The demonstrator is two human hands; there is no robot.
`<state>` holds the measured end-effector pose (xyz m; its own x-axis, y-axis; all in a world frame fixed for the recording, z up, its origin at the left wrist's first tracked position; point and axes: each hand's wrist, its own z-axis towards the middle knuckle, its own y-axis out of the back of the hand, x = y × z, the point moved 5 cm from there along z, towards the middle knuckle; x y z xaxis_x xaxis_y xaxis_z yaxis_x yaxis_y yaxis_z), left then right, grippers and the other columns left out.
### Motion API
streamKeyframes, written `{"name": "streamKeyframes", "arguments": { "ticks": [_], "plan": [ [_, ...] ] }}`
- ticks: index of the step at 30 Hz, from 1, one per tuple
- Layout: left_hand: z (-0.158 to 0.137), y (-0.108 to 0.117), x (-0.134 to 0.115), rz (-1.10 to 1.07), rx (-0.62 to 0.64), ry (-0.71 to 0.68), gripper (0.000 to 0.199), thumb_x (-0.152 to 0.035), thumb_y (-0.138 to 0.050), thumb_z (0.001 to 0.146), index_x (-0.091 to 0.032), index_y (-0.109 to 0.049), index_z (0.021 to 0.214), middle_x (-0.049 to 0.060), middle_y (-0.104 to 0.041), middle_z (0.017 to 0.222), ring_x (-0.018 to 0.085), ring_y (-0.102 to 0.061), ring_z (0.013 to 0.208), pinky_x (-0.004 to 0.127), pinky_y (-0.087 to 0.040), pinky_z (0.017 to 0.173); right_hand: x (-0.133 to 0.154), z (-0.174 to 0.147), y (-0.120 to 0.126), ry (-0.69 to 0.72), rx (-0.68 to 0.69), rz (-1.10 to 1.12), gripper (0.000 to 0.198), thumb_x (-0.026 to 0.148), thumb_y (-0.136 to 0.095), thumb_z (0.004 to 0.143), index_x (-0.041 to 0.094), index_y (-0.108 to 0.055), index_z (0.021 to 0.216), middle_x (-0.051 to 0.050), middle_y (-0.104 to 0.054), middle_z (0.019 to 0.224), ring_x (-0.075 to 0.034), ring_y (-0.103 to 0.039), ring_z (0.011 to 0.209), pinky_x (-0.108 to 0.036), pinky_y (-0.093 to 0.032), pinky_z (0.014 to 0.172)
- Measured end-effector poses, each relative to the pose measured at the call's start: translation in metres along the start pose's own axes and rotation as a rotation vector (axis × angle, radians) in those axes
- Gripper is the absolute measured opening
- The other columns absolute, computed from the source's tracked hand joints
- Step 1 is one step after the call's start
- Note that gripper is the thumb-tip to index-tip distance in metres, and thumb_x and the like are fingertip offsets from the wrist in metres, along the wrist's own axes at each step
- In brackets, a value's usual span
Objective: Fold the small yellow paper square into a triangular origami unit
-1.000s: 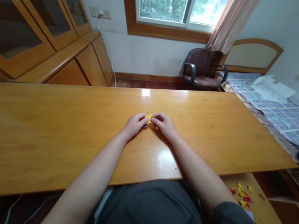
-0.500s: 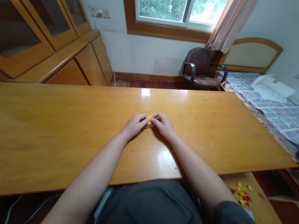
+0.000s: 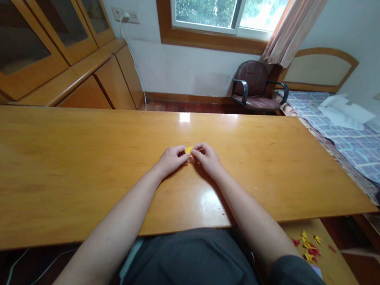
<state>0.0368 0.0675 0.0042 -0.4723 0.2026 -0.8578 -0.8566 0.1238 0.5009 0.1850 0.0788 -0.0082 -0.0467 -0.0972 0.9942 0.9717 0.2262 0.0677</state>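
A small piece of yellow paper shows between my two hands, above the middle of the wooden table. My left hand pinches its left side with thumb and fingers. From the right, my right hand grips the other side, fingers closed and close to the left fingertips. Much of the paper is hidden behind the fingers, so its folds cannot be made out.
Several small yellow and red folded paper pieces lie on a lower wooden surface at the right. Beyond the table stand an armchair and a bed. A glass-door cabinet is at the left.
The fingers have shifted slightly around the yellow paper, and a bit more of its left part shows. Both hands stay in the same place.
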Motion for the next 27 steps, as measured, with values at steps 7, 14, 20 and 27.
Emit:
{"name": "streamKeyframes", "arguments": {
  "ticks": [7,14,20,27],
  "plan": [
    [0.001,-0.002,0.007,-0.232,0.053,0.077,0.024,-0.039,-0.064,0.076,-0.016,-0.060,0.068,0.003,-0.067,0.066,0.014,-0.061,0.059,0.026,-0.046,0.061,0.004,0.001,0.003,0.022,-0.029,0.140,0.029,0.042,-0.068,0.074,0.018,-0.058,0.086,0.003,-0.060,0.069,-0.011,-0.055,0.061,-0.024,-0.044,0.060],
    [0.004,-0.003,0.012,-0.430,0.068,0.137,0.027,-0.040,-0.068,0.071,-0.014,-0.063,0.076,0.002,-0.066,0.066,0.012,-0.059,0.056,0.025,-0.048,0.058,0.010,-0.003,0.001,-0.026,0.028,0.218,0.040,0.041,-0.075,0.067,0.019,-0.055,0.094,0.002,-0.064,0.074,-0.012,-0.059,0.066,-0.026,-0.047,0.067],
    [0.002,-0.004,0.010,-0.309,0.089,0.106,0.029,-0.042,-0.068,0.074,-0.014,-0.062,0.073,0.004,-0.069,0.069,0.015,-0.063,0.061,0.026,-0.048,0.061,0.008,-0.002,0.001,-0.022,0.023,0.199,0.040,0.038,-0.075,0.066,0.019,-0.055,0.095,0.003,-0.061,0.071,-0.012,-0.058,0.065,-0.025,-0.044,0.062],
    [0.002,-0.002,0.010,-0.221,0.083,0.072,0.029,-0.044,-0.066,0.076,-0.016,-0.060,0.072,0.004,-0.070,0.070,0.016,-0.065,0.063,0.026,-0.048,0.062,0.001,0.002,0.002,0.008,-0.029,0.209,0.035,0.036,-0.076,0.065,0.019,-0.055,0.088,0.005,-0.058,0.065,-0.011,-0.055,0.061,-0.025,-0.041,0.062]
  ]
}}
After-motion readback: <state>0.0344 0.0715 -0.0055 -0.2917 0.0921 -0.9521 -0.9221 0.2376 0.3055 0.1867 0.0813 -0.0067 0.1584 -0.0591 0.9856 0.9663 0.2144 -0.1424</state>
